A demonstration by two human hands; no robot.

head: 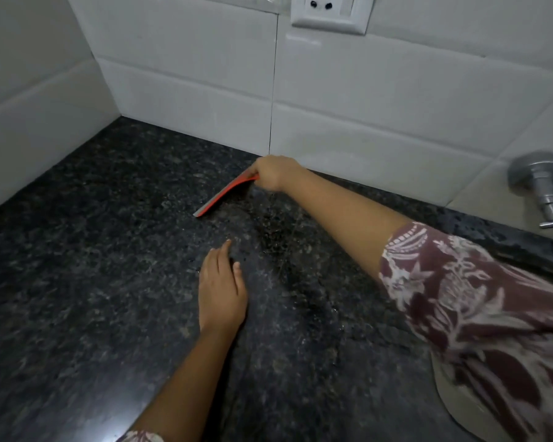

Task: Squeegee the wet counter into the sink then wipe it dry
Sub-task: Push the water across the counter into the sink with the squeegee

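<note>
A red squeegee (224,196) with a grey rubber edge lies tilted on the dark speckled granite counter (93,266), near the back wall. My right hand (273,173) grips its upper end, arm stretched across from the right. My left hand (222,290) rests flat on the counter with straight fingers, a little in front of the squeegee. A wet, streaky patch shows on the stone between the two hands. The sink's pale curved rim (450,400) peeks out at the lower right, mostly hidden by my patterned sleeve.
White tiled walls meet in a corner at the back left. A wall socket (328,11) sits high on the back wall. A metal tap (543,189) sticks out of the wall at the far right, above the sink side.
</note>
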